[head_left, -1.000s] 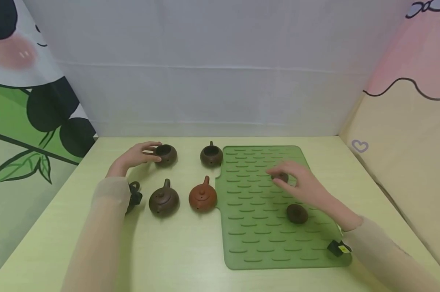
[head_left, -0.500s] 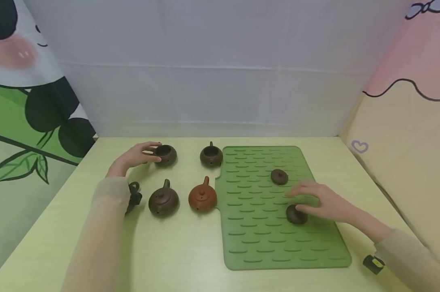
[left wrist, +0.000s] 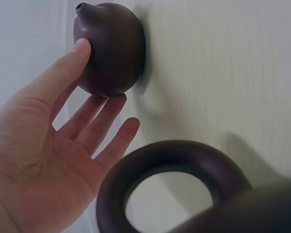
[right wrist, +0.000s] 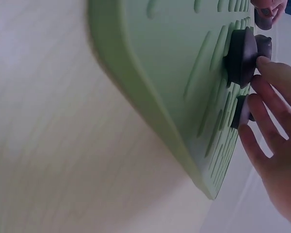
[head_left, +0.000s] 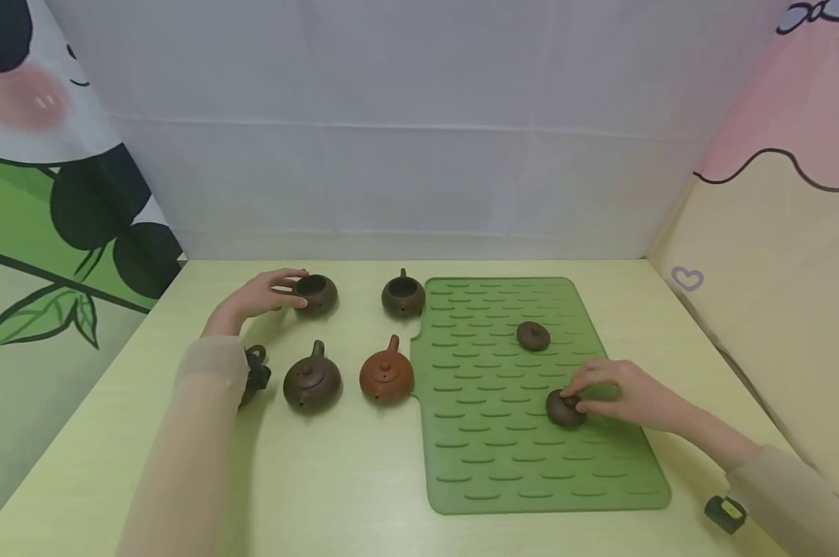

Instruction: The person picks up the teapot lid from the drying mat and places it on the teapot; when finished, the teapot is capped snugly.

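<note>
While the left grip [head_left: 258,298] has held its place, the right grip [head_left: 628,394] has shifted from the far lid [head_left: 533,336] to the near lid [head_left: 561,414].

Current state, right: thumb and fingertips pinch the knob of the near lid. One second ago this grip was at the far lid; half a second ago its fingers were spread over the near lid. The near lid is on the mat [head_left: 461,483], knob facing away from the surface; lifting cannot be confirmed. The far lid remains on the mat, now untouched.

Current state, left: thumb and fingers lightly hold the left bare pot [head_left: 322,303], which stands upright on the tabletop [head_left: 343,480]. The right bare pot [head_left: 403,304] stands at the mat's left edge. Nearer the person, the brown pot [head_left: 313,388] and red pot [head_left: 386,381] carry lids.

Consequence, by judgement: the near lid is the selected part. Two loose lids match two bare pots in number; neither pair is joined.
</note>
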`<state>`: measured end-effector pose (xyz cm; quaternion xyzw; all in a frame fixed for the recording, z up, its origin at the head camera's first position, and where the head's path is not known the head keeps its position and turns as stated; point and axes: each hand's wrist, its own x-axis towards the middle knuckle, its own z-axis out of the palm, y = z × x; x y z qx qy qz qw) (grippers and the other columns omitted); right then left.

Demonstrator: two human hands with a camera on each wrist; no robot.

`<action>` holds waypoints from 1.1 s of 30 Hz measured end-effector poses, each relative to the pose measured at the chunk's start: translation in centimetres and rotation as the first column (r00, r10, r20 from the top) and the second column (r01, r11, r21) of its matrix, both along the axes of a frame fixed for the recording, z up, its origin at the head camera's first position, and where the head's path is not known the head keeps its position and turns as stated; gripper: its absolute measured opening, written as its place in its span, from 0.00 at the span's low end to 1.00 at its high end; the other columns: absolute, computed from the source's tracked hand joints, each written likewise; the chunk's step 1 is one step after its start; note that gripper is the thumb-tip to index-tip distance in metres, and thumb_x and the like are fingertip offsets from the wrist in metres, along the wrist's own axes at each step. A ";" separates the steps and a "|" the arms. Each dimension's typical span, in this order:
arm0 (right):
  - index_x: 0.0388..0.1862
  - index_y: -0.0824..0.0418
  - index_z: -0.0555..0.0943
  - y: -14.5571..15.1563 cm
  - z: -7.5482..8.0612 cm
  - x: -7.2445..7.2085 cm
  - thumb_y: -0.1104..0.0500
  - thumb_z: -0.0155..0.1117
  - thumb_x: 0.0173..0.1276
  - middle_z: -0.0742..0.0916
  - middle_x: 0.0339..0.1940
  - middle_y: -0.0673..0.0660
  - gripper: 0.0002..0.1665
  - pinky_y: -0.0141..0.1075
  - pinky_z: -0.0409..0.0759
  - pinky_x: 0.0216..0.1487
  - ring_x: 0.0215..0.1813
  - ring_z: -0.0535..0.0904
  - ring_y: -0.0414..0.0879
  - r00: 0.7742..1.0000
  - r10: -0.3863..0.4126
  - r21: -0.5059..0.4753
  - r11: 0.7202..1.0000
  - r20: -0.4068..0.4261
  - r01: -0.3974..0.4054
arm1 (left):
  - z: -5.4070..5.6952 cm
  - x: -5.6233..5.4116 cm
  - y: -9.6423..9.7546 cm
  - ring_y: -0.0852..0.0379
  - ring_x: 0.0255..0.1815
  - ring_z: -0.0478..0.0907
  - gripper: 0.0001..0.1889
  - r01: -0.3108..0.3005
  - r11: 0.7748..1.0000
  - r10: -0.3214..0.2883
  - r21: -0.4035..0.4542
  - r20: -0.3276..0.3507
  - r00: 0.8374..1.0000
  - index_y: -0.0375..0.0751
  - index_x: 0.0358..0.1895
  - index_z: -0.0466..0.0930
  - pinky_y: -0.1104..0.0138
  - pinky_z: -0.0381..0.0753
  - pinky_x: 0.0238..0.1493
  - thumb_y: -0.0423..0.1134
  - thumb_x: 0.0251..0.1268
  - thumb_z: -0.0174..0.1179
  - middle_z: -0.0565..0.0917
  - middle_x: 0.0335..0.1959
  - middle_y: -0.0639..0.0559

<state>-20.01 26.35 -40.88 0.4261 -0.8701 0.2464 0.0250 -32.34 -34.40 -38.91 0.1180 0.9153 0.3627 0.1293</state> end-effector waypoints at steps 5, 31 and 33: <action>0.43 0.45 0.87 -0.2 0.4 -0.7 0.62 0.75 0.57 0.88 0.41 0.41 0.16 0.33 0.85 0.49 0.46 0.83 0.35 0.999 0.030 0.036 0.999 0.012 -0.031 | 0.1 0.1 0.0 0.30 0.74 0.61 0.38 0.000 1.000 0.000 0.004 0.008 1.000 0.38 0.77 0.55 0.40 0.73 0.66 0.43 0.69 0.62 0.62 0.74 0.28; 0.47 0.51 0.88 -14.3 10.4 -10.1 0.55 0.70 0.65 0.89 0.42 0.47 0.12 0.43 0.81 0.58 0.47 0.83 0.44 0.990 0.134 0.081 0.987 0.048 -0.138 | 0.3 0.3 0.0 0.30 0.75 0.59 0.40 -0.035 0.998 0.031 0.052 0.065 0.997 0.41 0.79 0.53 0.41 0.72 0.67 0.41 0.68 0.63 0.58 0.76 0.28; 0.48 0.50 0.87 -16.0 10.9 -11.1 0.54 0.70 0.65 0.89 0.43 0.47 0.12 0.44 0.79 0.62 0.49 0.83 0.43 0.990 0.122 0.084 0.988 0.076 -0.128 | 0.3 0.4 0.0 0.30 0.75 0.60 0.40 -0.038 0.998 0.034 0.052 0.070 0.997 0.42 0.79 0.53 0.41 0.73 0.67 0.41 0.68 0.63 0.58 0.76 0.29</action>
